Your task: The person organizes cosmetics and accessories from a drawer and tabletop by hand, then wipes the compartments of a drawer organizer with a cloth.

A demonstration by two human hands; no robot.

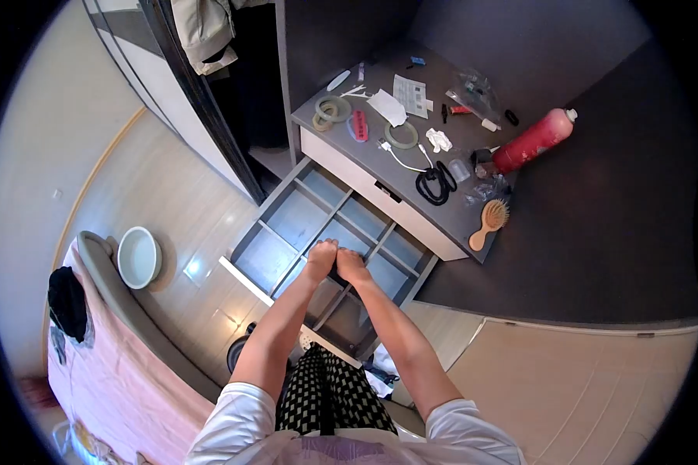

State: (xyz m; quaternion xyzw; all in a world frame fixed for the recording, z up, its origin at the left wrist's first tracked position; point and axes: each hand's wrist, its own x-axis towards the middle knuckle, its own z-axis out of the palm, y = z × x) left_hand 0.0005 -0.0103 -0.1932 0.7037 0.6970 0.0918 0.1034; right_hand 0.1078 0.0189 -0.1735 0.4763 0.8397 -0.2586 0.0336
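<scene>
Both my hands are close together over the middle of a pulled-out drawer (pixel 264 229) divided into compartments. My left hand (pixel 323 256) has its fingers curled, and whatever it may hold is hidden. Beside it, my right hand (pixel 351 265) is curled too, its fingertips out of sight. A small dark patch shows between and below the hands; I cannot make out what it is. Above the drawer, the desktop (pixel 380 174) carries a white cable (pixel 405 164), a black coiled cord (pixel 436 184), green rings (pixel 401 135) and a wooden hairbrush (pixel 488 225).
A red bottle (pixel 533 142) leans on the desktop's right side, near plastic packaging (pixel 479 93) and papers (pixel 412 96). At the left, a pale basin (pixel 139 257) stands on the floor by a bed with a pink cover (pixel 124 364). Clothes (pixel 203 35) hang in the wardrobe.
</scene>
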